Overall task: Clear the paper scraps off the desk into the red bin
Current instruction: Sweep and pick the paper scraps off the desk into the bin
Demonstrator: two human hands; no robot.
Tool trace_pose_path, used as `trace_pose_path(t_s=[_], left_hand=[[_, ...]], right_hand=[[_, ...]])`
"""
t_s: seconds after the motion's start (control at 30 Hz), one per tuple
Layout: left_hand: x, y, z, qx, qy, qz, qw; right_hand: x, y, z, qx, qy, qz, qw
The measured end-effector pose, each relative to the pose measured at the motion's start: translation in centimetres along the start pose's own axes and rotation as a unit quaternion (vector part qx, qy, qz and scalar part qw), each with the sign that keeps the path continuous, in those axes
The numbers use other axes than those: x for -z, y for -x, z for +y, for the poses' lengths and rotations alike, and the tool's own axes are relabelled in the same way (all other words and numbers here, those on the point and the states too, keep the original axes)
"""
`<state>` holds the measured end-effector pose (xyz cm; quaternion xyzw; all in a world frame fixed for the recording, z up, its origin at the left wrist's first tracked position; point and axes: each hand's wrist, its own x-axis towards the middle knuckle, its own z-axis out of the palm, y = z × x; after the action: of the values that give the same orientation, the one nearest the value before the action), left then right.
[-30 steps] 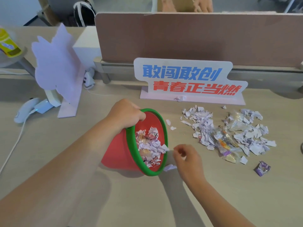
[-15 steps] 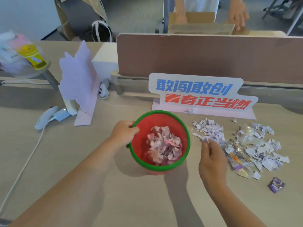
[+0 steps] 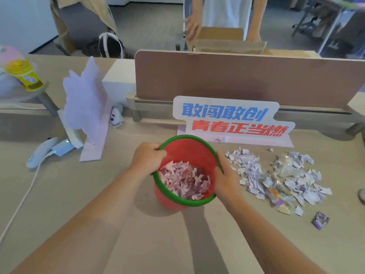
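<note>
The red bin (image 3: 189, 153) with a green rim stands upright on the desk, centre of view, with a heap of torn paper inside. My left hand (image 3: 147, 158) grips its left rim. My right hand (image 3: 226, 179) is closed on the right rim, fingers inside the bin. A spread of white and purple paper scraps (image 3: 250, 171) mixed with clear wrappers (image 3: 284, 169) lies on the desk just right of the bin. One small scrap (image 3: 220, 139) sits at the foot of the sign.
A white sign with blue and red characters (image 3: 233, 119) stands behind the bin, against a brown divider (image 3: 237, 76). A purple packet (image 3: 320, 220) lies at the right. A pale cutout stand (image 3: 87, 107) and a white device with a cable (image 3: 41, 153) are on the left. A person stands beyond the divider.
The bin went from tilted on its side to upright. My right hand left the scraps on the desk and closed on the bin's right rim. The camera view rose.
</note>
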<state>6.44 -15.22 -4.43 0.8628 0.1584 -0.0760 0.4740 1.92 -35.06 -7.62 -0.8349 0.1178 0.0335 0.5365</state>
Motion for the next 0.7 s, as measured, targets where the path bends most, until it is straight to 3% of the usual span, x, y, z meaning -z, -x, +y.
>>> trace_pose_path(t_s=[0.1,0.2,0.3,0.43,0.7], left_hand=[[0.2,-0.9,1.2,-0.003,-0.039,0.009,0.999],[-0.1,-1.8,3.5,-0.057,-0.098,0.011,0.994],[-1.1,-2.4,5.1,-0.116,-0.146,0.033,0.982],[-3.3,-3.2,6.4,-0.167,-0.197,0.068,0.964],[-5.0,-6.0,8.5,-0.093,-0.224,0.105,0.964]], right_hand=[[0.1,-1.1,0.0,-0.034,-0.045,-0.008,0.998],[0.9,-1.9,0.8,-0.053,-0.044,0.025,0.997],[2.1,-1.9,3.6,-0.077,0.004,0.096,0.992],[3.9,-3.2,7.1,-0.088,0.109,0.099,0.985],[3.7,-14.9,7.9,0.036,0.263,-0.01,0.964]])
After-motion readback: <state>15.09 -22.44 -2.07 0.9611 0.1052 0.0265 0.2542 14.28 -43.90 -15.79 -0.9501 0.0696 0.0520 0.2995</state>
